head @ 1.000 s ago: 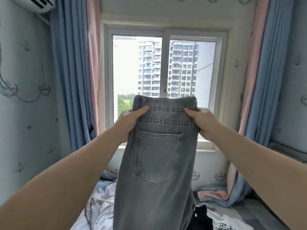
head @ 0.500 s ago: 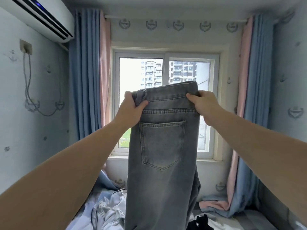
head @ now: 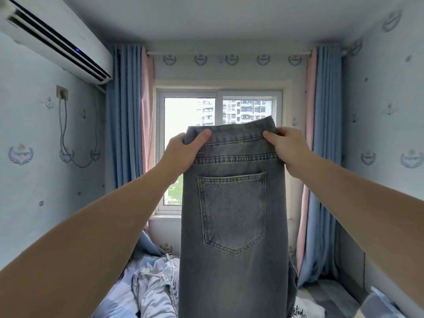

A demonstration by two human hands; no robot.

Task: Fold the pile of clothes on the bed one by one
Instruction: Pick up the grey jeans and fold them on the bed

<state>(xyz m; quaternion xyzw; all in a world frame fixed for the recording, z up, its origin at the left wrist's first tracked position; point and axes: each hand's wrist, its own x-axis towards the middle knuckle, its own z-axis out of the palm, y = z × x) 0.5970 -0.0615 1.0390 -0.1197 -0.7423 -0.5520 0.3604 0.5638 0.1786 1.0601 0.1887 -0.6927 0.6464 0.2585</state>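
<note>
Hanging full-length before a bedroom window, a pair of faded grey denim jeans [head: 234,214] is held up at arm's reach by a person seen only as two bare forearms. The jeans appear doubled lengthwise, leg upon leg, since only one back pocket faces the camera.

The left hand [head: 183,152] pinches the waistband's left corner, thumb on the near face and fingers wrapped round the edge. The right hand [head: 289,148] grips the right corner the same way. Holding the two top corners high probably lets the weight of the denim pull the legs straight and the seams line up, ready for laying the jeans down and folding them across. The lower legs run off the bottom of the view, so the hems cannot be seen.

Below, on the bed with blue checked bedding [head: 330,292], lies the rest of the pile. A crumpled pale blue-white garment with drawstrings [head: 156,285] sits just left of the hanging jeans, and a white garment with black lettering [head: 305,311] peeks out on the right. Blue and pink curtains [head: 126,115] frame the window, and a white air conditioner [head: 57,40] is mounted high on the left wall.
</note>
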